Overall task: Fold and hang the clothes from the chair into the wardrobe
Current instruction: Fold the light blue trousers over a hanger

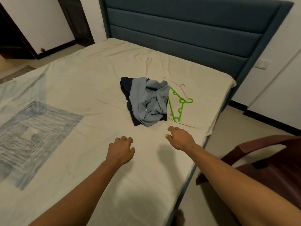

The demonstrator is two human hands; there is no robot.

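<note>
I see the fingers (128,141) of my left hand (120,150) loosely curled, knuckles up, holding nothing; the hand hovers palm-down above the bed sheet (91,88), its forearm stretching back to the lower left of the view. The fingers of my right hand (179,138) are also relaxed and slightly bent, gripping nothing, with the thumb tip showing on the inner side. This hand reaches a little farther forward than the left, palm-down, and its forearm runs back to the lower right, passing over the edge of the mattress.

Just beyond my right fingertips lies the pile of clothes (146,101): a crumpled grey-blue garment (151,103) heaped on top of a dark navy garment (126,88) whose edges stick out to the left and underneath. Neither hand touches the pile. Just beside the pile on its right lies a green plastic hanger (176,101), flat on the sheet, partly tucked under the grey-blue cloth. A thin metal wire hanger (180,89) lies across the green one's upper part.

The sheet is cream with a blue square print on the left. A dark teal padded headboard (187,26) stands behind. A dark red plastic chair (267,162) stands at the right, beside the bed, under my right forearm.
</note>
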